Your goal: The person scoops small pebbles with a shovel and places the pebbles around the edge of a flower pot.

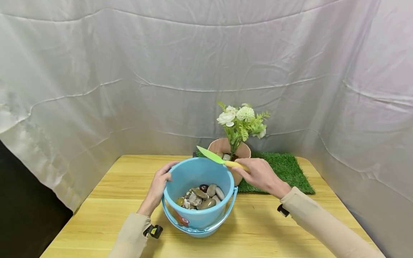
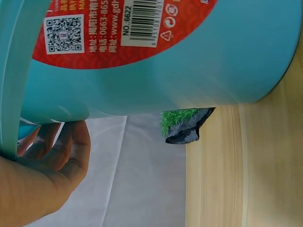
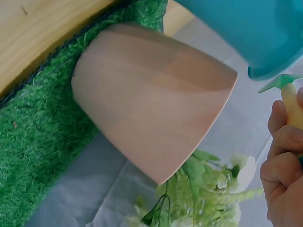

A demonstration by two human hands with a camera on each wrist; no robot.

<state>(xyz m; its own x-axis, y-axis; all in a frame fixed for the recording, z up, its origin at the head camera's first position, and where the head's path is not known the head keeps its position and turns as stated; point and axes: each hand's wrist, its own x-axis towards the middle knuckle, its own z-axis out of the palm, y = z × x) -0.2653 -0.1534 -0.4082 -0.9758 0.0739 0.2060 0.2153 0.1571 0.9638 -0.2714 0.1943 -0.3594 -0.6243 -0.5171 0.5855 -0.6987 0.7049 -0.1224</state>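
A light-blue bucket (image 1: 206, 218) stands upright on the table with several smooth stones (image 1: 206, 204) at its bottom. My left hand (image 1: 160, 182) grips its left rim, the thumb over the edge and the fingers against the outer wall. In my right hand (image 1: 261, 173) I hold a small trowel by its yellow handle (image 1: 233, 165). Its green blade (image 1: 210, 155) points left above the bucket's far rim and carries nothing that I can see. Behind the bucket sits a pinkish flowerpot (image 3: 151, 94) with white flowers (image 1: 243, 118) and a few stones inside.
A green artificial grass mat (image 1: 284, 172) lies under the flowerpot at the back right. The bucket's handle (image 1: 222, 225) hangs down at the front. Around the wooden table (image 1: 106, 215) hang grey curtains (image 1: 180, 71) at the back and sides.
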